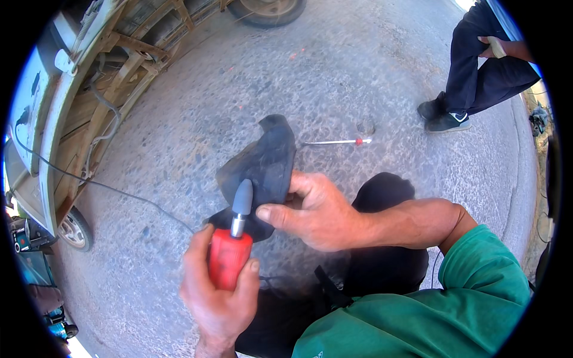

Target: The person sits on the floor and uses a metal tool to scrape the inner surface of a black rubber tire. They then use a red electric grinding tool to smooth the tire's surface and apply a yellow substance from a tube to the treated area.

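Observation:
My left hand [218, 292] grips a red-bodied rotary tool [228, 258] with a metal neck and a grey bullet-shaped grinding stone [242, 197] at its tip. The stone rests against a piece of black rubber [262, 167], which my right hand [313, 212] pinches by its right edge with thumb and fingers. The rubber piece is bent and stands up in front of me above the ground. My right arm wears a green sleeve [477, 280].
A thin metal tool with a red handle [337, 142] lies on the grey concrete ground. A vehicle's underside and wheel [74, 230] are on the left, with a thin cable [119, 191] running across. Another person's legs [477, 71] stand at the upper right.

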Action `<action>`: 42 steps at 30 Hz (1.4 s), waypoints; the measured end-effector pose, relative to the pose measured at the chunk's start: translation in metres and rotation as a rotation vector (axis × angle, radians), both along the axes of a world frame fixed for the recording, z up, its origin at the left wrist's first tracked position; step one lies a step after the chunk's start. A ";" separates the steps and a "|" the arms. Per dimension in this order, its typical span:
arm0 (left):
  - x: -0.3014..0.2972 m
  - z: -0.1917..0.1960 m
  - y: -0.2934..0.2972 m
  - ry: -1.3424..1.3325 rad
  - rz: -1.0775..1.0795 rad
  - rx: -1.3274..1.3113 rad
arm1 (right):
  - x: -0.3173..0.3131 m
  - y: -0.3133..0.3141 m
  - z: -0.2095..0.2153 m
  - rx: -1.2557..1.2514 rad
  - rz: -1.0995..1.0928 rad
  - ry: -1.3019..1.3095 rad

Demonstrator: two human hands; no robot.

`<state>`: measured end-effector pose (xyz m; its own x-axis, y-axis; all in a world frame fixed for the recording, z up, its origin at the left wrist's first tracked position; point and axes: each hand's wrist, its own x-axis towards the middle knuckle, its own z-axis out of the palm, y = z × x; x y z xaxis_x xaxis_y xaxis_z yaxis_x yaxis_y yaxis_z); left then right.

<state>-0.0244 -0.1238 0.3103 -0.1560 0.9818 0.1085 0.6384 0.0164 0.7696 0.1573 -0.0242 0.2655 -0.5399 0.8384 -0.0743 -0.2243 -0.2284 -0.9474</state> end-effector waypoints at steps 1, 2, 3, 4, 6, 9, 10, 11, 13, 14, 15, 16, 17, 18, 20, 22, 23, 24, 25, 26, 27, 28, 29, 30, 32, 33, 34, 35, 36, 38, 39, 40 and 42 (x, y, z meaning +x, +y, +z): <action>-0.001 -0.002 -0.001 -0.038 0.032 0.002 | 0.000 0.000 0.001 -0.001 -0.001 -0.003; -0.002 -0.006 -0.002 -0.077 0.063 0.003 | 0.001 0.000 0.002 -0.001 -0.002 -0.005; -0.003 -0.008 -0.002 -0.115 0.094 0.005 | 0.001 0.000 0.003 -0.002 -0.003 -0.008; -0.004 -0.007 -0.003 -0.121 0.105 0.017 | 0.001 0.000 0.004 -0.009 -0.005 -0.011; -0.004 -0.004 -0.003 -0.135 0.122 0.042 | 0.001 0.000 0.005 -0.022 -0.014 -0.019; -0.003 0.000 -0.003 -0.058 0.078 0.029 | 0.000 0.000 0.004 -0.008 -0.029 -0.003; -0.002 0.000 -0.003 -0.060 0.076 0.022 | 0.001 0.000 0.005 -0.015 -0.032 -0.003; -0.001 0.001 -0.002 -0.060 0.077 0.015 | 0.001 -0.001 0.006 -0.023 -0.033 0.000; -0.001 0.000 -0.001 -0.052 0.072 0.008 | 0.000 -0.001 0.005 -0.031 -0.032 0.009; 0.000 0.000 -0.001 -0.046 0.065 0.008 | -0.001 -0.001 0.004 -0.031 -0.032 0.015; 0.000 -0.001 0.000 -0.041 0.059 0.008 | -0.001 -0.002 0.003 -0.031 -0.032 0.020; 0.001 -0.002 0.000 -0.015 0.034 0.022 | 0.000 -0.002 0.003 -0.032 -0.026 0.027; 0.001 -0.003 -0.001 0.010 0.011 0.035 | 0.000 -0.002 0.002 -0.034 -0.019 0.033; 0.001 -0.003 -0.001 0.036 -0.012 0.048 | 0.000 -0.002 0.002 -0.035 -0.012 0.040; -0.002 -0.005 -0.001 0.060 -0.039 0.051 | 0.001 -0.002 0.002 -0.013 -0.001 0.022; -0.001 -0.004 -0.001 0.034 -0.026 0.036 | 0.002 -0.002 0.002 0.013 0.004 0.004; 0.002 -0.002 -0.001 -0.002 0.004 0.019 | 0.001 -0.002 0.003 0.028 0.006 -0.003; 0.003 0.000 0.000 -0.038 0.034 0.002 | 0.001 -0.003 0.004 0.042 0.008 -0.010; 0.003 0.000 -0.001 -0.009 0.015 0.016 | 0.001 -0.002 0.004 0.034 0.014 0.002; 0.003 -0.001 -0.001 0.020 -0.006 0.031 | 0.001 -0.002 0.004 0.027 0.018 0.013; 0.002 -0.002 -0.001 0.048 -0.028 0.046 | 0.001 -0.002 0.005 0.019 0.022 0.023; 0.002 -0.003 -0.001 0.009 -0.001 0.031 | 0.001 -0.002 0.007 0.036 0.025 0.004; 0.002 -0.004 -0.001 -0.030 0.027 0.015 | 0.002 -0.002 0.009 0.052 0.029 -0.015; 0.001 -0.004 -0.002 -0.069 0.055 -0.001 | 0.003 -0.002 0.010 0.068 0.033 -0.034; 0.000 -0.003 -0.002 0.014 -0.009 0.032 | 0.002 -0.003 0.007 0.046 0.030 -0.003; 0.000 -0.003 -0.002 0.055 -0.042 0.049 | 0.001 -0.003 0.006 0.035 0.028 0.012; -0.001 -0.004 -0.002 0.057 -0.044 0.049 | 0.001 -0.003 0.006 0.049 0.022 0.002; -0.003 -0.005 -0.002 0.058 -0.046 0.049 | 0.001 -0.003 0.007 0.063 0.016 -0.008; -0.004 -0.006 -0.002 0.060 -0.048 0.049 | 0.000 -0.003 0.007 0.077 0.011 -0.018; -0.001 -0.004 -0.003 0.026 -0.019 0.023 | 0.001 -0.003 0.007 0.077 0.010 -0.018; 0.000 -0.003 -0.004 0.009 -0.003 0.010 | 0.000 -0.003 0.008 0.077 0.011 -0.017; 0.000 -0.003 -0.003 0.010 -0.006 0.024 | 0.000 -0.003 0.007 0.082 0.016 -0.018; 0.001 -0.005 -0.003 0.009 -0.012 0.050 | 0.001 -0.003 0.007 0.093 0.025 -0.021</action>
<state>-0.0237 -0.1269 0.3052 -0.1429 0.9769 0.1591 0.6449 -0.0301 0.7637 0.1578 -0.0274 0.2724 -0.5597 0.8287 -0.0086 -0.1996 -0.1449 -0.9691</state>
